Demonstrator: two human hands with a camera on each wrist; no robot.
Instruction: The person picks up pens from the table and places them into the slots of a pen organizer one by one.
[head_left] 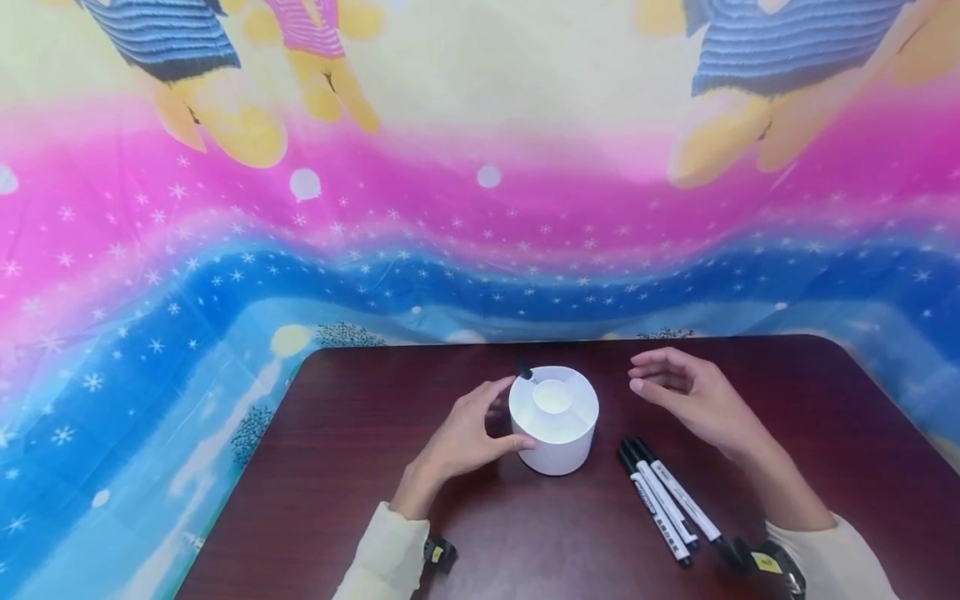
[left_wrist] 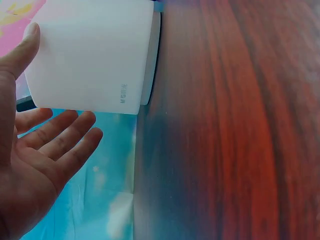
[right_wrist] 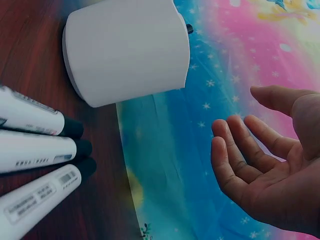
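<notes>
A round white pen holder point(head_left: 558, 457) with an inner ring stands upright on the table. The black end of a pen point(head_left: 524, 370) sticks up at its back left rim. My left hand point(head_left: 468, 429) holds the pen holder from the left, thumb at the near rim and index fingertip at the far side; in the left wrist view its other fingers point(left_wrist: 75, 132) extend beside the wall. To the right of the holder my right hand point(head_left: 697, 396) hovers with loosely bent fingers and nothing in them. Nearer the person than that hand lie three white markers point(head_left: 671, 496) with black caps.
The dark red-brown wooden table point(head_left: 360, 417) has rounded far corners. Behind it hangs a colourful cloth point(head_left: 465, 225) with snowflakes and cartoon figures. Black wrist devices point(head_left: 772, 562) sit at both sleeves, the right one close to the markers' near ends.
</notes>
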